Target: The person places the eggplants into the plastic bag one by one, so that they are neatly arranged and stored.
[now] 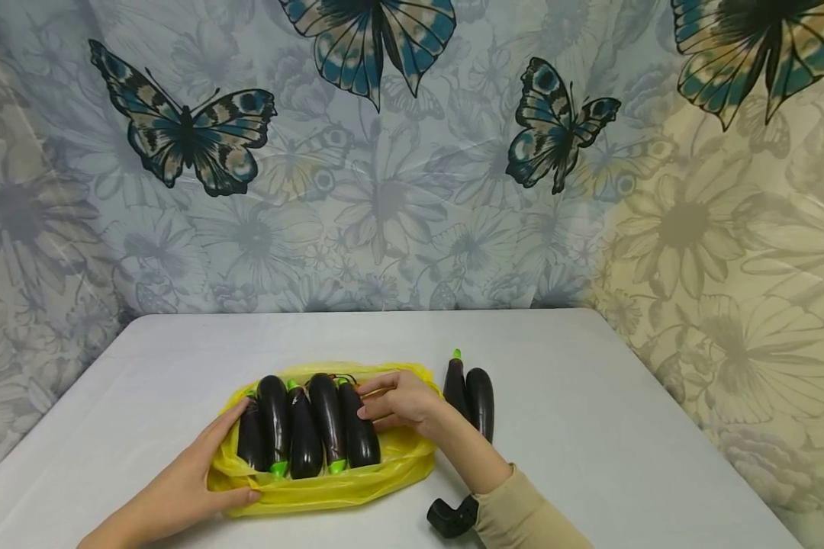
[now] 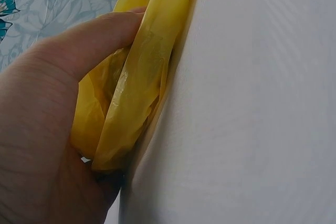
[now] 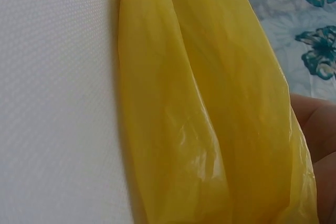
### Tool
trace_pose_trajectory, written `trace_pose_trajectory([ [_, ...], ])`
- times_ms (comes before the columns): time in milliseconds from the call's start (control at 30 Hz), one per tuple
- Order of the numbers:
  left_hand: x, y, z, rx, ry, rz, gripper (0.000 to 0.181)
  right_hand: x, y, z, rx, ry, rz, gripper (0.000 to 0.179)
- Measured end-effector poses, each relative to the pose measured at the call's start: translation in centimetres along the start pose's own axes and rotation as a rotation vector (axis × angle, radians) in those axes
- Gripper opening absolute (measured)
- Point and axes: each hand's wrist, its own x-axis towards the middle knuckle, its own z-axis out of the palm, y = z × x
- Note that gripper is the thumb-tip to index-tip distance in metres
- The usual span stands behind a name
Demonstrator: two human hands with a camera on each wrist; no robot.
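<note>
A yellow plastic bag (image 1: pixel 329 496) lies with its mouth spread wide, and several dark eggplants (image 1: pixel 305 435) stand side by side inside it, some with the green stem end toward me. My left hand (image 1: pixel 195 473) holds the bag's left end, its fingers along the far side and its thumb over the front rim. In the left wrist view the thumb (image 2: pixel 100 38) tip goes behind a fold of the plastic. My right hand (image 1: pixel 401 400) reaches over the bag's right side, fingers extended against the rightmost eggplant (image 1: pixel 362 438). Yellow plastic covers most of that hand in the right wrist view.
Two more eggplants (image 1: pixel 481 400) lie on the white table (image 1: pixel 556 366) right of the bag, partly behind my right forearm. A black curved object (image 1: pixel 452 518) sits by the right sleeve. Butterfly-printed cloth (image 1: pixel 384 229) hangs behind the table.
</note>
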Motion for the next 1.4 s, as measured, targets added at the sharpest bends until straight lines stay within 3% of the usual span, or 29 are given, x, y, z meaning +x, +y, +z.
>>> trace_pose_trajectory([
  [800, -0.1, -0.2, 0.1, -0.02, -0.004, -0.021, 0.112, -0.3, -0.7, -0.2, -0.002, -0.03, 0.003, 0.033],
  [1400, -0.1, -0.2, 0.1, -0.013, 0.012, 0.019, 0.112, -0.6, -1.8, -1.1, -0.048, -0.051, -0.035, 0.034],
])
